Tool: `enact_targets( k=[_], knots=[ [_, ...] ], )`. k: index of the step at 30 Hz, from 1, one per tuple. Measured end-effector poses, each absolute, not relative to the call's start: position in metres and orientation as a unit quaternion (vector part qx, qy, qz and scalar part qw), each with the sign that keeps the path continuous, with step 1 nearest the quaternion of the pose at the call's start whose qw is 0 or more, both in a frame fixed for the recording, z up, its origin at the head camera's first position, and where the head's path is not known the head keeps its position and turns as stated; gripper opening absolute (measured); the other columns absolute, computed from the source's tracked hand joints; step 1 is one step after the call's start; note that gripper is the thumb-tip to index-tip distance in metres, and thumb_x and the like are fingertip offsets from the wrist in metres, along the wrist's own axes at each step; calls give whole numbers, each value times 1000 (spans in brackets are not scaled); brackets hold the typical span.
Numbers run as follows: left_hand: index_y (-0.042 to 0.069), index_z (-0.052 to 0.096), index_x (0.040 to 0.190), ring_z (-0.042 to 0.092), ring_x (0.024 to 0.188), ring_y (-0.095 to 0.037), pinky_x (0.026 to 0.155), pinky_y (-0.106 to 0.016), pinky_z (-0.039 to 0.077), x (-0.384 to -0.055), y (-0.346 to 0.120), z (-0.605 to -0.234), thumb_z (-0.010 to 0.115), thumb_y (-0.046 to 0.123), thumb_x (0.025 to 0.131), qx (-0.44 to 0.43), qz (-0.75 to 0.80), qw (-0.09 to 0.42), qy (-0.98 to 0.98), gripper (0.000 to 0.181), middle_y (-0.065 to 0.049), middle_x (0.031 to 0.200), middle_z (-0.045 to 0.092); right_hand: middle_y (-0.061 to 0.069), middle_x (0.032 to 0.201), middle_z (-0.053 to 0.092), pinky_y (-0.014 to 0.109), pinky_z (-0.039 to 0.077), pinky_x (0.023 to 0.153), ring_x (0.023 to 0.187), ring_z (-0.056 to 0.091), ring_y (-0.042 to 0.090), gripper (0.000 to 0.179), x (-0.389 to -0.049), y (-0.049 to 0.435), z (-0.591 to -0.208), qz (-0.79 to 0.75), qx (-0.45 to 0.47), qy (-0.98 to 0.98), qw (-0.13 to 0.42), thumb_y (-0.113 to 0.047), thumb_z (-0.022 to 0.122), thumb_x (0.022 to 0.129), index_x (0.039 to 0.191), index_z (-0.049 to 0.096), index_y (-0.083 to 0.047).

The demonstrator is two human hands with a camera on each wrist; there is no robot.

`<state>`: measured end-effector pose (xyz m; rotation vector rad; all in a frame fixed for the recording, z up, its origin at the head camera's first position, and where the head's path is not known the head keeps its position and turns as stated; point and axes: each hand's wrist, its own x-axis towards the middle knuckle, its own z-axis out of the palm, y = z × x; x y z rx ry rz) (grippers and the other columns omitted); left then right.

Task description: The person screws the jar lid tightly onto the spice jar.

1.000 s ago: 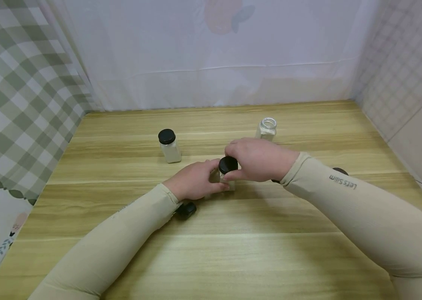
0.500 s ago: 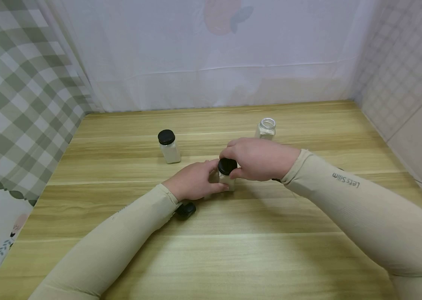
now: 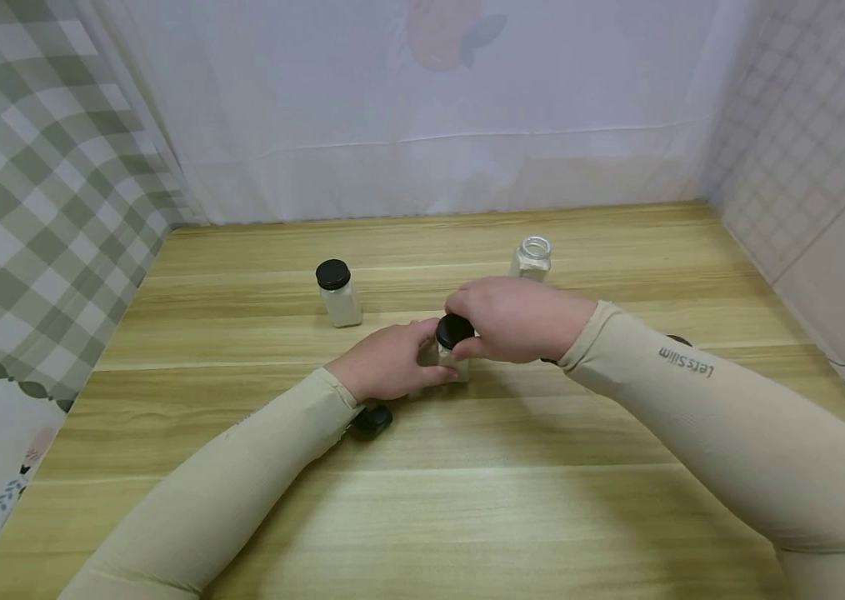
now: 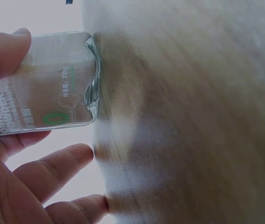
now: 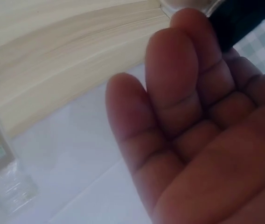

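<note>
A small square glass jar (image 3: pixel 454 368) stands upright on the table, with onion powder printed on its side in the left wrist view. My left hand (image 3: pixel 387 362) holds the jar body (image 4: pixel 58 88) low down between thumb and fingers; two other fingertips reach to the tabletop. On top of the jar sits a round black lid (image 3: pixel 455 330). My right hand (image 3: pixel 516 321) grips this lid at its edge from the right, thumb in front and fingers behind. In the right wrist view the lid (image 5: pixel 244 21) shows beside my curled fingers, partly hidden.
To the left stands another jar (image 3: pixel 341 302) with a black lid on. A lidless jar (image 3: pixel 531 260) stands behind my right hand. A dark round thing (image 3: pixel 680 339) is mostly hidden by my right forearm. White cloth (image 3: pixel 422 167) hangs along the table's back edge.
My right fingers and thumb have shifted around the lid, slightly left and then back right. The left hand and the jar have stayed in place.
</note>
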<state>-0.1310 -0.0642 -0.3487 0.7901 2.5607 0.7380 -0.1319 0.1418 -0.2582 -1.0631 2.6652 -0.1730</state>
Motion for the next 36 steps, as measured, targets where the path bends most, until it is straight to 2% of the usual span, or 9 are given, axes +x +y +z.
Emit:
enact_targets(
  k=[9,14,16,18,21,22,26,28,36],
  knots=[
    [37,60,132,64,106,-18,102,-41,51,-131,-64,-348,74,54,96,277,261,179,907,42,2,127,68,-2,81,60,31,46,66,71,54,16,36,-131,141,-258,-52,-350,925,137,-40,82,93,93,65,-8],
    [38,60,132,64,108,-18,103,-41,50,-131,-64,-349,74,54,96,277,264,180,906,42,2,128,68,-1,79,58,29,43,61,68,52,16,39,-132,141,-261,-53,-345,928,129,-45,81,93,91,63,-10],
    [35,59,134,65,111,-19,104,-42,51,-131,-65,-349,73,54,97,276,257,180,908,44,0,130,68,2,90,65,32,50,67,76,60,18,44,-132,143,-263,-58,-349,927,126,-46,81,92,104,66,-7],
    [32,58,138,66,117,-20,106,-44,50,-131,-64,-349,72,53,97,276,248,180,911,48,-2,133,68,6,108,69,36,56,81,93,67,21,56,-131,145,-262,-71,-359,922,128,-45,83,91,123,65,-4],
    [28,55,143,66,123,-22,108,-45,50,-131,-64,-349,71,53,98,275,240,180,913,54,-4,137,68,8,128,67,43,54,101,115,66,26,70,-131,148,-261,-81,-389,910,118,-39,86,88,143,58,-5],
    [28,55,144,67,123,-23,108,-44,50,-131,-64,-348,72,53,98,276,242,181,912,56,-4,137,68,8,128,67,43,54,102,118,66,26,67,-131,148,-261,-80,-394,908,118,-35,87,88,142,59,-7],
    [32,51,150,67,121,-21,110,-42,49,-131,-65,-348,73,54,97,277,254,186,908,61,-2,141,66,3,115,69,41,57,96,108,67,24,43,-131,147,-262,-57,-402,907,115,-22,86,89,127,69,-11],
    [34,50,151,67,120,-21,109,-42,49,-131,-65,-348,73,54,97,279,257,186,907,62,-2,141,66,3,111,69,40,57,94,105,68,23,37,-130,145,-262,-56,-395,909,118,-17,86,89,122,69,-10],
    [34,54,145,66,118,-20,108,-42,49,-131,-64,-349,74,54,96,278,263,183,906,56,0,139,66,2,100,69,38,56,89,94,66,19,26,-132,143,-263,-78,-397,908,112,-18,88,88,105,69,-10]
  ],
)
